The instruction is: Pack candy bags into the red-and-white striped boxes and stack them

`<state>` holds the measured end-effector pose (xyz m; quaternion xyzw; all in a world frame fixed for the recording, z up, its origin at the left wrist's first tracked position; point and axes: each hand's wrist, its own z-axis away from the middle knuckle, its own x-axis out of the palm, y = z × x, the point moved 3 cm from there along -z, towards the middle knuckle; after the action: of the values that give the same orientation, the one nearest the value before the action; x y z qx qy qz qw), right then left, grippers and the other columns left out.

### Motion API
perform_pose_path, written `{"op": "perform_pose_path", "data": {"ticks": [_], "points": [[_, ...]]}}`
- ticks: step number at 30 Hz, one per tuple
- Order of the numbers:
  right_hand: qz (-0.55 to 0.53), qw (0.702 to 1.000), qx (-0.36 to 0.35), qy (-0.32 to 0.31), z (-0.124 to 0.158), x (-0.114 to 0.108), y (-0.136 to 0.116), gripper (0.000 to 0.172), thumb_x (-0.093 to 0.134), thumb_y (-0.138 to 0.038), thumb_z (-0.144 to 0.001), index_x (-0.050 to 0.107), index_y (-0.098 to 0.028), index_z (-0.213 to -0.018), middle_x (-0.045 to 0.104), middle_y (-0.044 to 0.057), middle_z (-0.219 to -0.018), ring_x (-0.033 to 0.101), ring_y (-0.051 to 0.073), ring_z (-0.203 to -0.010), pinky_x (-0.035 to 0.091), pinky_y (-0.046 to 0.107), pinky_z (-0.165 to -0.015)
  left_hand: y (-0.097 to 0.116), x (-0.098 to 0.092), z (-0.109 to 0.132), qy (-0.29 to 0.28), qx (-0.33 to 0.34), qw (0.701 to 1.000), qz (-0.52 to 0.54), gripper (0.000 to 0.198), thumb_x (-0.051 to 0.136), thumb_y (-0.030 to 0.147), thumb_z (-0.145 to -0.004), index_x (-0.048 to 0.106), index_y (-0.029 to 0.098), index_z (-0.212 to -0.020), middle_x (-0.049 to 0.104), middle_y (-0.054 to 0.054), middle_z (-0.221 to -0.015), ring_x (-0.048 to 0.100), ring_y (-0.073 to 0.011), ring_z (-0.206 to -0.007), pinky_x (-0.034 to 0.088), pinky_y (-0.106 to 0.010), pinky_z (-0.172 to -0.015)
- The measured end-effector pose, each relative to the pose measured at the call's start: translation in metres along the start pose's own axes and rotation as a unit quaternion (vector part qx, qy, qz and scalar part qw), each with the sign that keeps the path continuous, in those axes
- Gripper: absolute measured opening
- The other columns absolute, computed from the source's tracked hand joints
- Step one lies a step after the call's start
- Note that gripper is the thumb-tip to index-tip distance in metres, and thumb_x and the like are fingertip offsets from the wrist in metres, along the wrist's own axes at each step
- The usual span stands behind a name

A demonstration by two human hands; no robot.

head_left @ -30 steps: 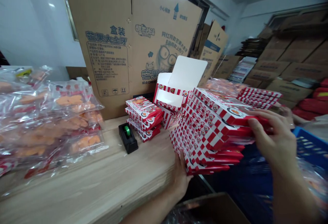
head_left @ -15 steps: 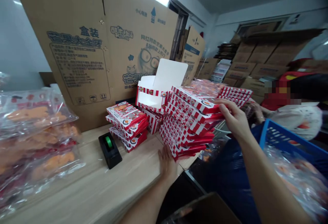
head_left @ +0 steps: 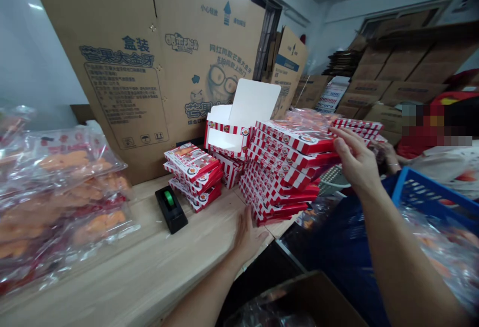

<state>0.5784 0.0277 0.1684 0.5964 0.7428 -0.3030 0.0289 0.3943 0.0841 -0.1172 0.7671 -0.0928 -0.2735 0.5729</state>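
- The left hand [head_left: 249, 236] lies open and palm down, fingers spread, holding nothing. It is on the near edge of the surface [head_left: 123, 277], just in front of the near corner of the tall stack.
- The right hand [head_left: 355, 161] is raised at the right end of the stack, fingers partly curled and holding nothing that can be seen. Its fingertips [head_left: 337, 143] are at or just beside the upper boxes; I cannot tell whether they touch.
- The tall stack of flat red-and-white checked boxes [head_left: 280, 167] sits at the right end of the surface, slightly uneven and leaning.
- A shorter stack of the same boxes [head_left: 192, 175] stands to its left, and an opened box [head_left: 239, 130] with its white lid upright stands between them, farther back.
- A black tape dispenser [head_left: 171, 209] with a green roll sits left of the shorter stack.
- Clear bags of orange pieces [head_left: 63, 202] are piled at the left of the surface.
- A large printed cardboard carton [head_left: 149, 68] stands flat behind the surface.
- At right are a blue plastic crate [head_left: 426, 192] and a co-worker's hand [head_left: 389, 156], with stacked cartons [head_left: 396, 82] far off.
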Motion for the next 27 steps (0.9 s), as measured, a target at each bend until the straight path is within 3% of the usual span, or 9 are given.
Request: {"op": "perform_pose_path", "data": {"ticks": [3, 7, 12, 14, 16, 18, 19, 23, 27], "points": [[0.014, 0.999, 0.013, 0.046, 0.011, -0.001, -0.009, 0.047, 0.048, -0.044, -0.087, 0.059, -0.009, -0.116, 0.053, 0.018, -0.126, 0.045, 0.023, -0.122, 0.033, 0.043, -0.103, -0.003, -0.009, 0.014, -0.018, 0.002, 0.999, -0.030, 0.074, 0.058, 0.024, -0.076, 0.024, 0.007, -0.140, 0.021, -0.018, -0.149, 0.015, -0.0286, -0.139, 0.016, -0.045, -0.113], [0.058, 0.983, -0.023, 0.171, 0.042, -0.003, -0.037, 0.037, 0.055, -0.035, -0.085, 0.063, -0.010, -0.112, 0.057, 0.018, -0.120, 0.050, 0.028, -0.118, 0.037, 0.046, -0.099, -0.005, -0.027, 0.039, -0.028, 0.009, 0.997, -0.074, 0.055, 0.052, 0.021, -0.080, 0.040, 0.008, -0.131, 0.028, -0.019, -0.147, 0.024, -0.0266, -0.137, 0.024, -0.043, -0.111], [0.033, 0.943, -0.097, 0.315, 0.117, 0.018, -0.073, 0.022, 0.054, -0.022, -0.085, 0.068, -0.016, -0.100, 0.066, 0.015, -0.101, 0.060, 0.027, -0.103, 0.044, 0.048, -0.091, -0.003, -0.065, 0.090, -0.036, 0.021, 0.991, -0.129, 0.034, 0.051, 0.012, -0.079, 0.059, 0.015, -0.112, 0.039, -0.014, -0.141, 0.033, -0.0264, -0.133, 0.029, -0.044, -0.110], [-0.012, 0.966, -0.050, 0.255, 0.154, 0.052, -0.079, 0.021, 0.052, -0.025, -0.084, 0.066, -0.016, -0.097, 0.066, 0.013, -0.095, 0.061, 0.026, -0.097, 0.044, 0.048, -0.089, -0.004, -0.085, 0.116, -0.024, 0.014, 0.989, -0.148, 0.034, 0.049, 0.008, -0.078, 0.060, 0.015, -0.109, 0.042, -0.014, -0.138, 0.035, -0.0269, -0.131, 0.029, -0.046, -0.110], [-0.078, 0.991, 0.071, 0.077, 0.191, 0.107, -0.082, 0.033, 0.048, -0.037, -0.085, 0.061, -0.013, -0.102, 0.065, 0.013, -0.097, 0.061, 0.025, -0.094, 0.046, 0.044, -0.086, -0.005, -0.106, 0.145, -0.007, 0.006, 0.983, -0.185, 0.035, 0.048, 0.005, -0.078, 0.060, 0.015, -0.109, 0.044, -0.014, -0.137, 0.038, -0.0273, -0.130, 0.031, -0.048, -0.109], [-0.117, 0.960, 0.236, -0.094, 0.227, 0.169, -0.088, 0.053, 0.039, -0.046, -0.084, 0.048, -0.010, -0.121, 0.059, 0.017, -0.112, 0.060, 0.024, -0.099, 0.049, 0.037, -0.083, -0.008, -0.128, 0.175, 0.011, 0.003, 0.971, -0.239, 0.035, 0.047, 0.004, -0.079, 0.059, 0.016, -0.108, 0.046, -0.013, -0.136, 0.040, -0.0265, -0.128, 0.034, -0.048, -0.107], [-0.119, 0.947, 0.265, -0.140, 0.240, 0.196, -0.097, 0.060, 0.039, -0.049, -0.083, 0.043, -0.007, -0.126, 0.059, 0.018, -0.112, 0.061, 0.024, -0.096, 0.050, 0.036, -0.080, -0.009, -0.140, 0.189, 0.023, 0.003, 0.963, -0.268, 0.034, 0.047, 0.004, -0.079, 0.059, 0.017, -0.108, 0.047, -0.012, -0.135, 0.041, -0.0259, -0.127, 0.036, -0.048, -0.106], [-0.074, 0.922, 0.307, -0.225, 0.255, 0.272, -0.133, 0.085, 0.051, -0.054, -0.074, 0.025, -0.005, -0.139, 0.052, 0.025, -0.117, 0.058, 0.035, -0.101, 0.047, 0.046, -0.080, -0.016, -0.197, 0.248, 0.105, -0.005, 0.926, -0.362, 0.030, 0.049, 0.007, -0.079, 0.059, 0.021, -0.103, 0.052, -0.009, -0.130, 0.045, -0.0243, -0.124, 0.043, -0.047, -0.101], [-0.001, 0.908, 0.325, -0.263, 0.242, 0.303, -0.149, 0.088, 0.054, -0.050, -0.075, 0.017, -0.007, -0.142, 0.038, 0.033, -0.127, 0.048, 0.046, -0.110, 0.038, 0.060, -0.083, -0.022, -0.258, 0.303, 0.207, -0.025, 0.870, -0.447, 0.030, 0.046, 0.009, -0.082, 0.057, 0.023, -0.106, 0.058, -0.008, -0.123, 0.051, -0.0232, -0.119, 0.046, -0.049, -0.098]]}}
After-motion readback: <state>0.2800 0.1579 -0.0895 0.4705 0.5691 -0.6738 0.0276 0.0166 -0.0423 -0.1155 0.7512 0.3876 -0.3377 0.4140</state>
